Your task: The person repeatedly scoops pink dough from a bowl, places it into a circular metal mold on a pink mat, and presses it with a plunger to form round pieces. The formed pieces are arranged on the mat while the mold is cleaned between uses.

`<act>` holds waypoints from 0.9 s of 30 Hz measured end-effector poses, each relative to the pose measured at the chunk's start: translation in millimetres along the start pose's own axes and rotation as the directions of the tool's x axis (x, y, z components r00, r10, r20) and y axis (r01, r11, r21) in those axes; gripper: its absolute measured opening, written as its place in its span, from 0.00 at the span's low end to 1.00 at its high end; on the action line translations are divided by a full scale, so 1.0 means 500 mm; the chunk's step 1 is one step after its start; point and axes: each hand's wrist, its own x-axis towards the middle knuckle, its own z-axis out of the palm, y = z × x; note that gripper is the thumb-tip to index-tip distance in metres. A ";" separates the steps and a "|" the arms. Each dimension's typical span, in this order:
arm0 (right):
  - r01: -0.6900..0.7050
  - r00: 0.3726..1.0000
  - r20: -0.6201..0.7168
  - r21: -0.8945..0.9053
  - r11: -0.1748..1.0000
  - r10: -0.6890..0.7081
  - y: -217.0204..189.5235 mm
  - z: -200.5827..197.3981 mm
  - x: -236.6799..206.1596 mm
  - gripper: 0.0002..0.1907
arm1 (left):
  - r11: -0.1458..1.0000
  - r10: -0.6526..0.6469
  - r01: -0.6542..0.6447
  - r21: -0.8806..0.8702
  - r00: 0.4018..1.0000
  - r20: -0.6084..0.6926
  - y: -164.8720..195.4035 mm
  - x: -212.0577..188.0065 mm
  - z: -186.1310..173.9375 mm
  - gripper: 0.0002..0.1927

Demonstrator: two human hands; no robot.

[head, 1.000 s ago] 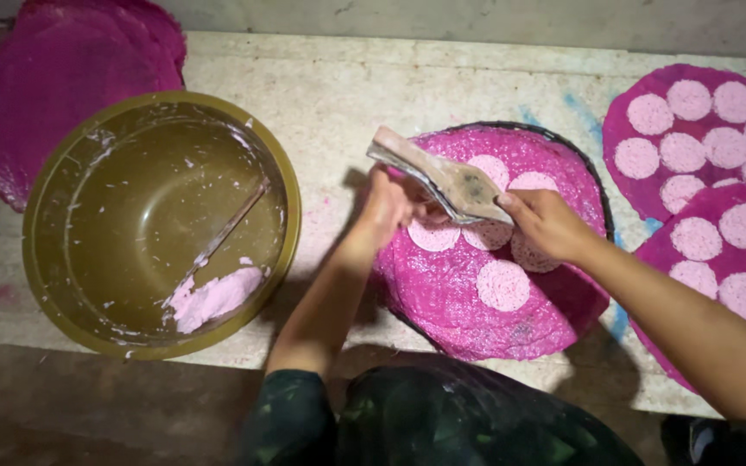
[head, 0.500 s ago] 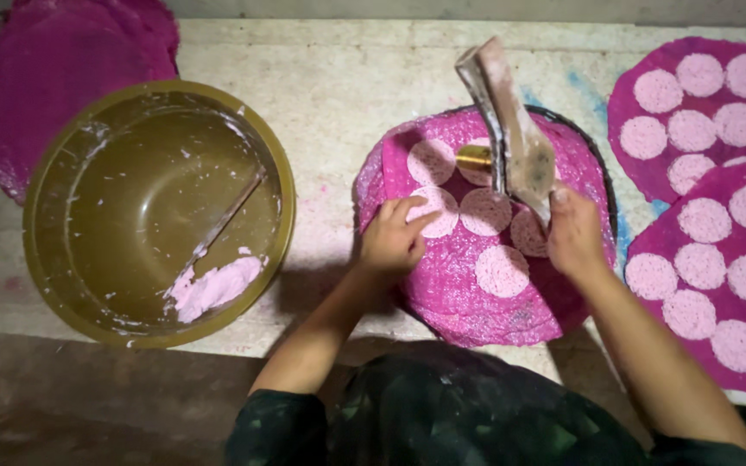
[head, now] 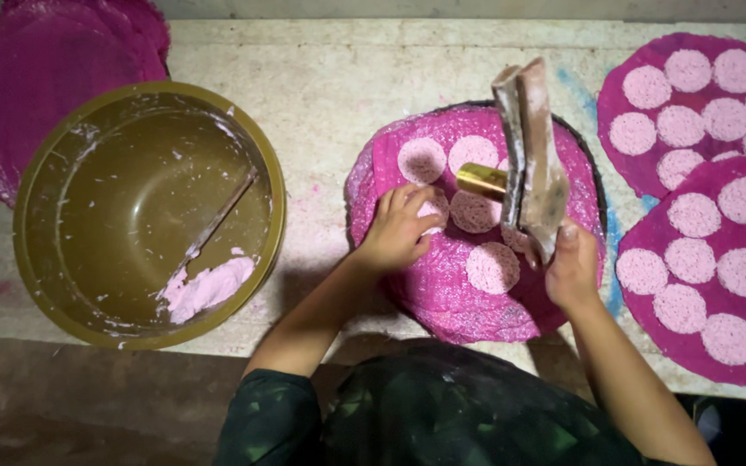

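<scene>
Pink, wet-looking paste discs [head: 492,267] lie on a magenta round mat [head: 468,293] in the middle of the pale stone bench [head: 330,95]. The left hand [head: 397,231] rests on the mat at about nine o'clock from its centre, fingers bent and close together, fingertips pressing a disc [head: 432,207]. The right hand [head: 572,269], at about four o'clock on the mat, is closed round the lower end of a paste-caked press [head: 528,151], two flat wooden handles standing together toward twelve o'clock, with a brass cylinder [head: 480,180] jutting out toward the left hand.

The discs look soft, thin and easily torn, likely sticky; they are probably best left on the mat and moved by its rim. The press looks stiff and fairly heavy, slick with paste, so a full grip low on the handles suits it.

At nine o'clock of the mat sits an olive bowl [head: 274,185] with leftover paste [head: 209,286] and a stick [head: 218,216]. Filled mats [head: 641,173] lie at three o'clock.
</scene>
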 end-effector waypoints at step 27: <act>0.050 0.994 -0.101 0.229 0.972 -0.027 -0.008 -0.016 -0.049 0.41 | 0.989 -0.140 0.136 -0.050 0.986 -0.087 0.023 0.008 0.002 0.19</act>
